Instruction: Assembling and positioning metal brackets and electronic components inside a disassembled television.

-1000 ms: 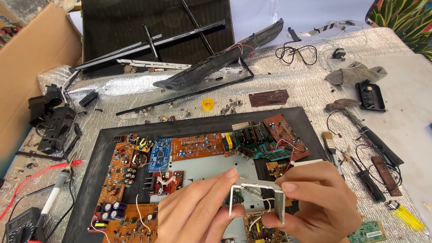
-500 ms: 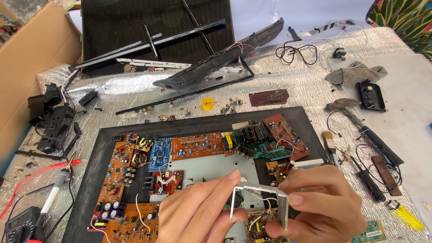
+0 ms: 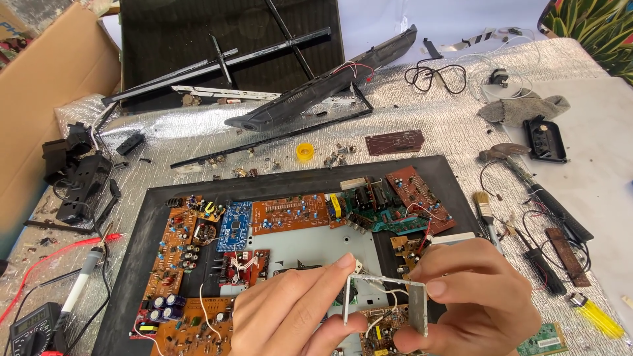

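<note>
The fingers of both hands are closed on a small bent metal bracket (image 3: pixel 389 300), which is held up just above the lower middle of an open black frame (image 3: pixel 142 264). The left hand (image 3: pixel 297 313) pinches the left end of the bracket, with the index finger on top and the thumb below. The right hand (image 3: pixel 471 296) grips the right end, where the metal turns down into a flat plate; the thumb lies under this plate and the other fingers curl over it. Thin white wires (image 3: pixel 389 293) run from the bracket down toward the boards; where they end I cannot tell, because the hands hide it.

Under the hands, inside the frame, lie several orange circuit boards (image 3: pixel 290 212), one blue board (image 3: pixel 235 224) and a green board (image 3: pixel 386 221), around a bare grey metal plate (image 3: pixel 316 245).

The frame rests on a silver foil sheet (image 3: pixel 422 112). To the right of the frame are a small brush (image 3: pixel 486 212), black cables and a yellow-handled tool (image 3: pixel 597 316). Behind the frame a yellow ring (image 3: pixel 304 151) and a small brown board (image 3: pixel 394 142) lie on the foil, and further back long black plastic strips (image 3: pixel 316 89). At the left are a cardboard box (image 3: pixel 46 99), red wires (image 3: pixel 59 249) and a meter (image 3: pixel 30 326).
</note>
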